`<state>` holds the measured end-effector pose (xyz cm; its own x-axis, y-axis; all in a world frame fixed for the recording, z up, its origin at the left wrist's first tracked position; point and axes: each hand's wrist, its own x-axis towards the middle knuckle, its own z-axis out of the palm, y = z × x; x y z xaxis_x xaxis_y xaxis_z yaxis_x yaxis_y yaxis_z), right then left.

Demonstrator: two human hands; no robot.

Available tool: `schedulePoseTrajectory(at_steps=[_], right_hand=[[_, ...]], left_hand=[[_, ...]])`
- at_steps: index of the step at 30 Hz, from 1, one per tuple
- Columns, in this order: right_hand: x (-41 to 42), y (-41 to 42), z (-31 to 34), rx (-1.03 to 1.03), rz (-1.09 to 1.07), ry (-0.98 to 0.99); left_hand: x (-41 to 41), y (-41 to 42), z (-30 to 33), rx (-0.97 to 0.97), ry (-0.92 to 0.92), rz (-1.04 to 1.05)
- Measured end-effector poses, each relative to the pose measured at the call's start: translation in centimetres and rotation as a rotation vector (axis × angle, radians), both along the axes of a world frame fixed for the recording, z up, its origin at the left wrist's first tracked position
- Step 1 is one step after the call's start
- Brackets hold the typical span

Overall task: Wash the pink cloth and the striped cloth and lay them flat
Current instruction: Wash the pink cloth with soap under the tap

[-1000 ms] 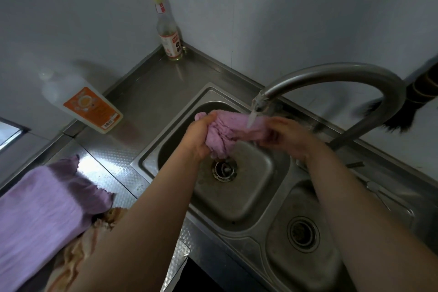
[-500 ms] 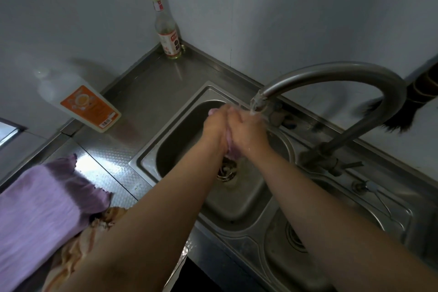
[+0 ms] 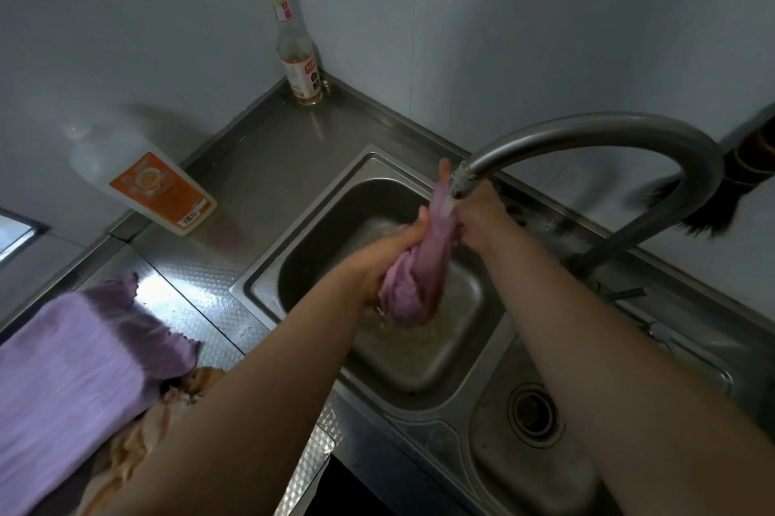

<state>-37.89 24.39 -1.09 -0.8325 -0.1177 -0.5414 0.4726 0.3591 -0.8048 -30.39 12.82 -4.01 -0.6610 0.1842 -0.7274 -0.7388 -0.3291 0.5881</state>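
Right now the left hand (image 3: 390, 251) and the right hand (image 3: 478, 218) both squeeze the pink cloth (image 3: 419, 272), bunched long under the tap (image 3: 587, 138) near the middle of the frame, over the sink (image 3: 260, 285). To wash it well, I think both hands should rub and turn it so water reaches every fold. Another cloth (image 3: 138, 444) waits on the counter (image 3: 251, 188), lower left.

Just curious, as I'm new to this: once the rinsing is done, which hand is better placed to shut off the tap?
Probably the right hand: it grips the pink cloth on the side nearest the faucet's base. The left hand holds the cloth farther away.
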Motion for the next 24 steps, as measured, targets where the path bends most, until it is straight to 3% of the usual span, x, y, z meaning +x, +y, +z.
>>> schedulePoseTrajectory(at_steps=[4, 7, 9, 12, 14, 16, 18, 21, 24], right_hand=[[-1.2, 1.7, -1.5, -0.705, -0.208, -0.444], [-1.1, 2.6, -1.0, -0.926, -0.257, -0.511], [-0.4, 2.9, -0.6, -0.75, -0.254, -0.372], [2.3, 1.8, 0.1, -0.165, 0.051, -0.044], [4.7, 0.4, 0.2, 0.106, 0.36, 0.09], [5.2, -0.5, 0.0, 0.276, 0.415, 0.242], [3.7, -0.3, -0.3, 0.341, 0.226, 0.292], [3.0, -0.5, -0.8, 0.191, 0.02, 0.234], [5.3, -1.6, -0.8, 0.134, 0.118, 0.218]], left_hand=[[1.0, -2.8, -0.9, -0.03, -0.019, -0.322], [1.0, -3.6, -1.5, 0.043, 0.043, -0.147], [0.9, -3.2, -1.4, 0.134, 0.049, 0.097], [0.0, -2.1, -1.2, 0.201, -0.002, 0.405], [-0.8, -1.0, -0.9, 0.113, -0.038, 0.464], [-1.4, 1.0, 0.1, 0.038, -0.031, 0.437], [-1.5, 3.3, 1.2, 0.034, -0.044, 0.496], [-2.1, 4.3, 1.3, 0.123, -0.049, 0.561], [-2.4, 3.1, -0.2, 0.005, -0.044, 0.541]])
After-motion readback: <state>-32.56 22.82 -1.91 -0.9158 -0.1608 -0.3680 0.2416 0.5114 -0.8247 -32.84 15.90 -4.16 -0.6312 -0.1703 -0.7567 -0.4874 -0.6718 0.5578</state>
